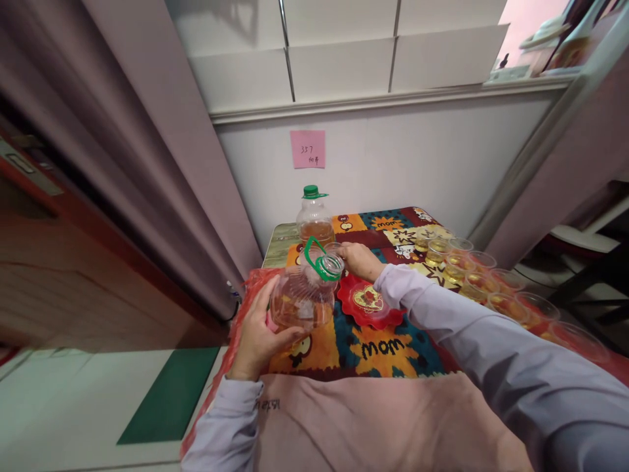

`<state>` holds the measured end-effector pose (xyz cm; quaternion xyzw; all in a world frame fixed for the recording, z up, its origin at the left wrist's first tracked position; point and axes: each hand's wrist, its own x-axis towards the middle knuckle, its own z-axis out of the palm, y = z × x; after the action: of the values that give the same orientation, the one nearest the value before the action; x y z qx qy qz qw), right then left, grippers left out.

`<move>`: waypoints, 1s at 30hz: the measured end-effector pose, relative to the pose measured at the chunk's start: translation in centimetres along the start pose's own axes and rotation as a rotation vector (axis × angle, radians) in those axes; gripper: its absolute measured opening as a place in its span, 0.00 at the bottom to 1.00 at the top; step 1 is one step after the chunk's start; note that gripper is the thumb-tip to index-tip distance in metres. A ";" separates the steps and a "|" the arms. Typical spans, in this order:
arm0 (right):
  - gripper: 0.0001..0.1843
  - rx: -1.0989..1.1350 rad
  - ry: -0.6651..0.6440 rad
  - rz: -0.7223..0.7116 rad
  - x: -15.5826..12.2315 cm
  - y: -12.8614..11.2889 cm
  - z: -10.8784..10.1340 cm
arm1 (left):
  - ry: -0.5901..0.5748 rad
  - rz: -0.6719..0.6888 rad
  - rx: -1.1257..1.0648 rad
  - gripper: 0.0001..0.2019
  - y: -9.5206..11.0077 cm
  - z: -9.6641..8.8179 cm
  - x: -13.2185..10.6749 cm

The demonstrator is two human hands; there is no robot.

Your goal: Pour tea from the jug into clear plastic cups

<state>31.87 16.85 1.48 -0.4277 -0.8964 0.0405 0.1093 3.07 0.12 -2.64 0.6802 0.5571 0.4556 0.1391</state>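
My left hand (260, 331) is wrapped round the lower left side of a clear plastic jug (304, 305) with amber liquid in it. The jug leans to the right, its uncapped mouth with a green collar and handle (327, 265) facing me and my right side. Just behind that mouth, my right hand (361, 260) pinches what looks like a clear plastic cup (335, 247), mostly hidden by the jug's neck. Below my right hand, a red scalloped plate (371, 318) with a heart design lies on the patterned tablecloth (383, 354).
A second jug (314, 216), green-capped and partly filled, stands at the back left of the table. Along the right side, several clear cups (459, 265) of yellow liquid stand in rows, partly behind my right sleeve. A pink note (308, 149) is on the wall.
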 end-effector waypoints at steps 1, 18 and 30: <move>0.12 0.005 0.023 0.019 0.0 0.0 0.1 | -0.003 0.000 0.001 0.63 0.0 0.0 0.0; 0.13 0.178 0.337 0.000 -11.2 4.4 0.2 | 0.005 0.001 0.048 0.63 0.0 0.0 0.5; 0.15 0.186 0.192 0.099 -14.3 4.5 5.1 | 0.000 0.003 0.031 0.61 0.4 0.4 0.6</move>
<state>42.82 8.70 -6.52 -0.4615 -0.8519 0.0877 0.2316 3.66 0.68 -2.27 0.6833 0.5629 0.4471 0.1278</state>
